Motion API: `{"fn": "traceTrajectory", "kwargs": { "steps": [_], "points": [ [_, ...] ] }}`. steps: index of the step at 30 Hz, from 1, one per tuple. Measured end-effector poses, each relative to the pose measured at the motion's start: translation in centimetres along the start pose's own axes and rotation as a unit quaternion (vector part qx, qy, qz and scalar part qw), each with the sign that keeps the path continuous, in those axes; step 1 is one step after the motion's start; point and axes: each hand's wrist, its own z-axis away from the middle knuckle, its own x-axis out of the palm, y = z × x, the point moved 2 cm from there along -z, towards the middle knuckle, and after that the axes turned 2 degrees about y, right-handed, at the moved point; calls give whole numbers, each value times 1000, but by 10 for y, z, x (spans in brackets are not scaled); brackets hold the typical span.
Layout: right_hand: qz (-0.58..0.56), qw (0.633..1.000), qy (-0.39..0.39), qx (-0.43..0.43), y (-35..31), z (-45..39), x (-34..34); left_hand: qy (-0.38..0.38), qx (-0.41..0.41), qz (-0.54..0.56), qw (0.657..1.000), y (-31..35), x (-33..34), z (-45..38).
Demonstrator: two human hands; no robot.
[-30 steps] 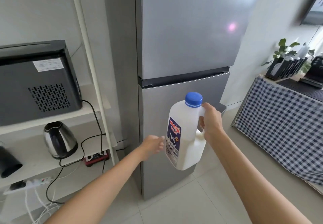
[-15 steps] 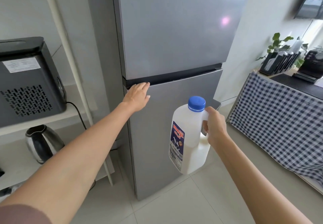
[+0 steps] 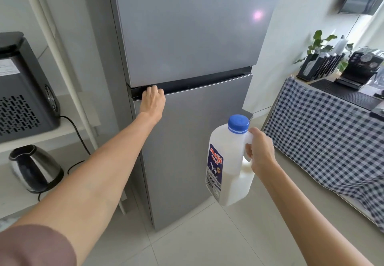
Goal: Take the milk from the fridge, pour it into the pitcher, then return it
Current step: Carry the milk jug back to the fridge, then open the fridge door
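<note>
A grey two-door fridge (image 3: 191, 37) stands straight ahead with both doors closed. My left hand (image 3: 153, 101) is at the top left edge of the lower door (image 3: 187, 151), its fingers curled into the dark gap between the two doors. My right hand (image 3: 259, 151) grips the handle of a white milk jug (image 3: 228, 161) with a blue cap and a blue label. The jug hangs upright in front of the lower door's right side, above the floor. No pitcher is in view.
On the left a white shelf rack (image 3: 56, 43) holds a black appliance (image 3: 22, 87) and a steel kettle (image 3: 34, 168) with trailing cables. On the right is a counter with a checked cloth (image 3: 324, 141), a coffee machine (image 3: 361, 68) and a plant (image 3: 320, 43). Pale floor tiles (image 3: 207, 234) lie below.
My left hand has risen from beside the jug to the top of the lower door and curled its fingers into the gap. The jug has sunk slightly to the right.
</note>
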Motion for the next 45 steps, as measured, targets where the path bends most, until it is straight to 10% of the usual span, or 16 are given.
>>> {"fn": "traceTrajectory", "kwargs": {
  "steps": [12, 21, 45],
  "points": [
    [11, 1000, 11, -7, 3, 3, -23, -1, -23, 48, 999, 14, -12, 14],
    [-11, 999, 38, -17, -7, 19, -46, 69, 125, 4, 990, 60, -43, 84],
    [-58, 968, 243, -5, 29, 72, -214, 44, 411, 389, 823, 198, -113, 162]
  ]
}}
